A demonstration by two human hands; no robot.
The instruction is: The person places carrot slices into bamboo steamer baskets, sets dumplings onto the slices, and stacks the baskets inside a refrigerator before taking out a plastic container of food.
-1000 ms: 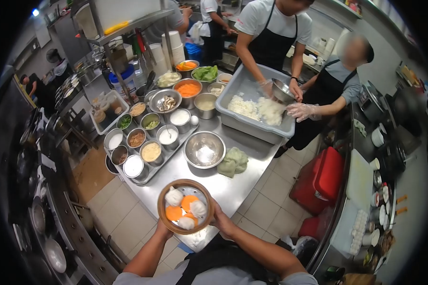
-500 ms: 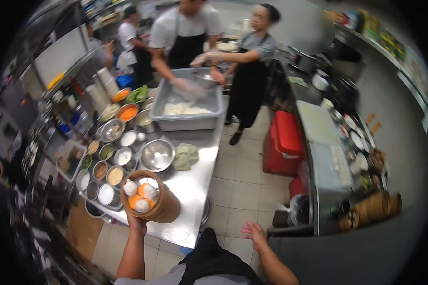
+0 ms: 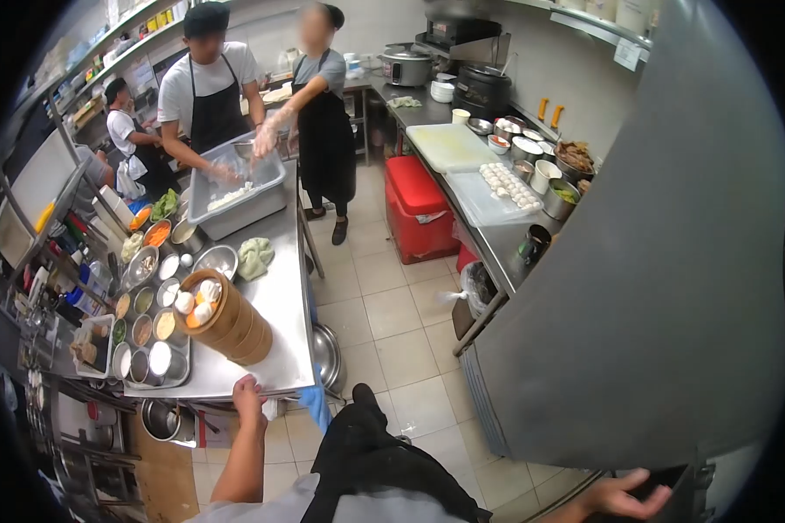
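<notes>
A stack of bamboo steamers (image 3: 251, 335) stands near the front edge of the steel table (image 3: 281, 327). White buns (image 3: 210, 290) on orange liners fill its top tier. My left hand (image 3: 249, 398) is just in front of the stack at the table edge, apart from it, with loosely bent fingers and nothing held. Far down to the right, my right hand (image 3: 628, 495) is open, fingers spread, in front of a dark gap beneath a large grey panel (image 3: 619, 349).
Ingredient tins and a steel bowl (image 3: 217, 261) crowd the table's left side, beside a green cloth (image 3: 255, 259). Two co-workers reach into a grey tub (image 3: 240, 200). A red cooler (image 3: 419, 209) stands under the right counter, which holds rows of small white pieces (image 3: 508, 186).
My left hand has come away from the steamer stack, which stays on the table. My right hand has moved out to the right, and my view has swung right, bringing the grey panel into sight.
</notes>
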